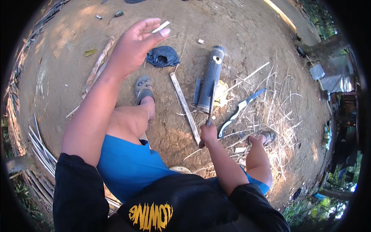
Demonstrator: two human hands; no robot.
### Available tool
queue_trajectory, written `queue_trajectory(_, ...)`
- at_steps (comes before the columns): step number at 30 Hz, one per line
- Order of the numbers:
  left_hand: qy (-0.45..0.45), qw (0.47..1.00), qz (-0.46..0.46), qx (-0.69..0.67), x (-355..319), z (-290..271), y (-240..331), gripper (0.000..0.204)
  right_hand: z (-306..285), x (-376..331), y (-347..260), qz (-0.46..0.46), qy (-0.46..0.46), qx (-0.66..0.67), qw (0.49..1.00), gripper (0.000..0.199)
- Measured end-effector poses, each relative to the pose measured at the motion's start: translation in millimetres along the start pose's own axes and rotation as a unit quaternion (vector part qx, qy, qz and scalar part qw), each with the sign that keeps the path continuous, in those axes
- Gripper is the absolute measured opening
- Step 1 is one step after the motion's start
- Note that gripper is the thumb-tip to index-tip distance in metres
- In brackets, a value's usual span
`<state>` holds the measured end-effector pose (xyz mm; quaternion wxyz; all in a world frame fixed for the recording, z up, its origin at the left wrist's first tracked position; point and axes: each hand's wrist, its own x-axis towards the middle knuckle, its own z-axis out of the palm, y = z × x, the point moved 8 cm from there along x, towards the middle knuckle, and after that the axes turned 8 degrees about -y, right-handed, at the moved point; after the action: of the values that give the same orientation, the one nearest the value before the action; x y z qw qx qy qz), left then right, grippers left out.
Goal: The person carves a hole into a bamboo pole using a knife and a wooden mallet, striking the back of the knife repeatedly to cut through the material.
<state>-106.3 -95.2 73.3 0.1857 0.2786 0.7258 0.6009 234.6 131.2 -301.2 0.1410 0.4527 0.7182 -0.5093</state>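
Raised at the upper left of centre, my left hand [133, 48] pinches a thin pale strip of wood [161, 27] between thumb and fingers. My right hand [209, 134] is wrapped round the handle of a knife [211, 102], low between my knees. Its long narrow blade points away from me, over or alongside a dark grey tube [210, 79] on the ground. The tube has a hole near its far end. A yellowish piece [222, 94] lies partly behind the tube. Right of it is a hand saw [240, 106] with a pale handle and blue blade.
A flat wooden stick [185, 108] lies on the dirt left of the tube. Beyond it sits a crumpled dark bag or cloth [162, 57]. Pale shavings [276, 116] cover the ground by my right foot. Long strips [40, 149] lie at the left.
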Motion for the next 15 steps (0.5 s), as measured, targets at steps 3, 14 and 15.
queue_trajectory(3,-0.077,0.988,-0.089,0.099,11,43,-37,0.068,-1,-1,-4,0.036,0.000,0.022,0.999,0.030)
queue_trajectory(14,-0.405,0.824,-0.266,0.296,-23,291,-308,0.118,-3,-14,-11,0.027,-0.070,0.136,0.988,0.021)
queue_trajectory(15,-0.355,0.848,-0.291,0.266,-29,303,-323,0.125,-2,-16,-15,0.026,-0.089,0.160,0.983,0.020)
